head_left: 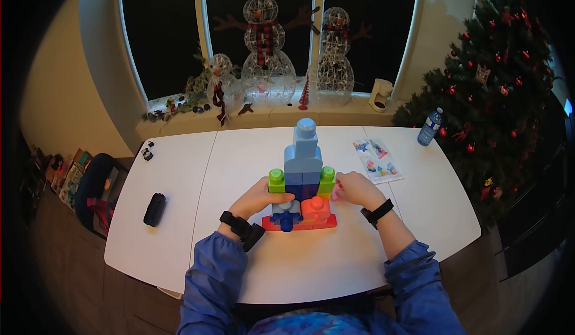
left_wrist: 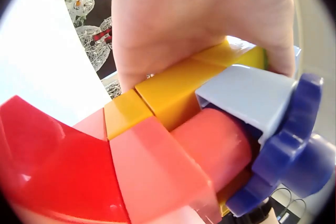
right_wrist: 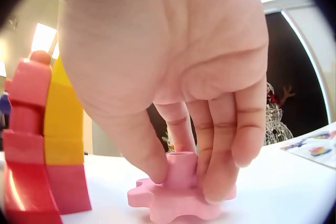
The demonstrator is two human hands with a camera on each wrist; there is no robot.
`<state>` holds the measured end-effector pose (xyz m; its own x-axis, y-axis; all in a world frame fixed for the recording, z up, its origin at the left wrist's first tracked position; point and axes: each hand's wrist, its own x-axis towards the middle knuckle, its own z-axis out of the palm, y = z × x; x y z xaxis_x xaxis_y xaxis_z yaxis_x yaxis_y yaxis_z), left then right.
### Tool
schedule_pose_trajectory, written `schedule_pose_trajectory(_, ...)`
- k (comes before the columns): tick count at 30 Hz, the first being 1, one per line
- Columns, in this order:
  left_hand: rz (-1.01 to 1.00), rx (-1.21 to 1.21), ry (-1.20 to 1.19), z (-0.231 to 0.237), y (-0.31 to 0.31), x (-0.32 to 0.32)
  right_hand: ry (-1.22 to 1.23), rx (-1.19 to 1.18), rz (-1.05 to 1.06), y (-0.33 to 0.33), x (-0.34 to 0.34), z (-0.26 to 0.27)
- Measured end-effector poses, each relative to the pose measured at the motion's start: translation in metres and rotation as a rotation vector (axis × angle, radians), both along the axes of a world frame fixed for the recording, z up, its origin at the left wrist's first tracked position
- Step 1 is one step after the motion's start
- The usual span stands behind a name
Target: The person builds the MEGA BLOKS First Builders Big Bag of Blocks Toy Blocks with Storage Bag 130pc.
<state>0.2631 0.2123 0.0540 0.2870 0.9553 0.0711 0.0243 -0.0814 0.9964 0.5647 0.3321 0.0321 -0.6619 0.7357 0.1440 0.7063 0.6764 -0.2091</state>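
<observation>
A block tower [head_left: 302, 162] stands upright on the white table, with a light blue top, green blocks at its sides and a red base [head_left: 299, 223]. My left hand [head_left: 254, 198] grips its left side; in the left wrist view the hand [left_wrist: 202, 19] lies over yellow blocks [left_wrist: 178, 85], beside a pale blue block [left_wrist: 249, 92] with a dark blue gear [left_wrist: 286, 145]. Right of the tower, my right hand [head_left: 359, 190] pinches a pink gear piece; the right wrist view shows the fingers around the stem of this pink gear [right_wrist: 181, 200], low at the table.
Printed picture sheets [head_left: 378, 160] and a water bottle [head_left: 430, 126] are at the table's back right. A black case [head_left: 155, 210] and small dark items [head_left: 147, 150] lie on the left. Wire snowmen [head_left: 268, 65] stand by the window, a decorated tree [head_left: 485, 101] at right.
</observation>
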Motion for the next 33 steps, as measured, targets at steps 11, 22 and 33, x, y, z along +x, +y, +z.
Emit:
schedule_pose_trajectory(11, 0.005, -0.030, -0.051, -0.005, -0.001, 0.000, 0.437, -0.100, 0.226, -0.148, 0.011, 0.076)
schedule_pose_trajectory(22, -0.004, -0.027, -0.061, -0.002, -0.005, 0.002, 0.389, 0.227, 0.221, -0.161, -0.018, 0.044)
schedule_pose_trajectory(33, 0.017, -0.010, -0.040, -0.004, -0.002, 0.003, 0.409, 0.321, 0.216, -0.164, -0.023, 0.042)
